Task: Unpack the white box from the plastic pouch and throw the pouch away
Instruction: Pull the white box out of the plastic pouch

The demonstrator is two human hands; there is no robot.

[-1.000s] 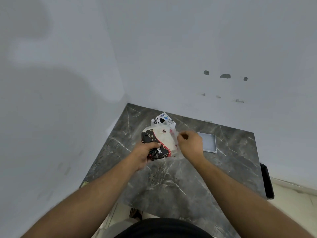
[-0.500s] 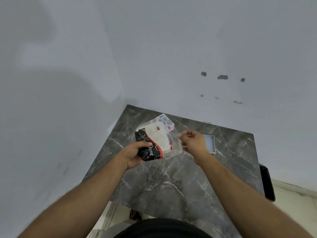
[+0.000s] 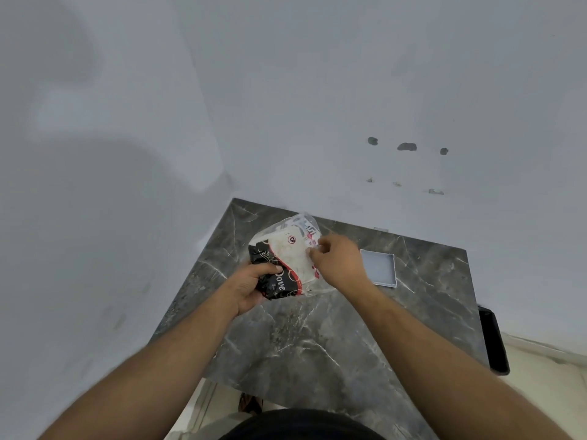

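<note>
A clear plastic pouch (image 3: pixel 293 254) with black, white and red print is held above the dark marble table (image 3: pixel 317 338). A white box (image 3: pixel 303 228) with printed markings shows through the pouch's far end. My left hand (image 3: pixel 251 285) grips the pouch's near black corner from the left. My right hand (image 3: pixel 338 263) pinches the pouch's right edge between thumb and fingers. Most of the box is hidden by the pouch's print.
A shallow light grey tray (image 3: pixel 379 268) lies on the table just right of my right hand. A black object (image 3: pixel 494 339) stands off the table's right edge. White walls close the corner behind and to the left.
The pouch has turned flatter and shifted slightly toward me. My right hand moved left onto the pouch's right edge, and my left hand kept its grip.
</note>
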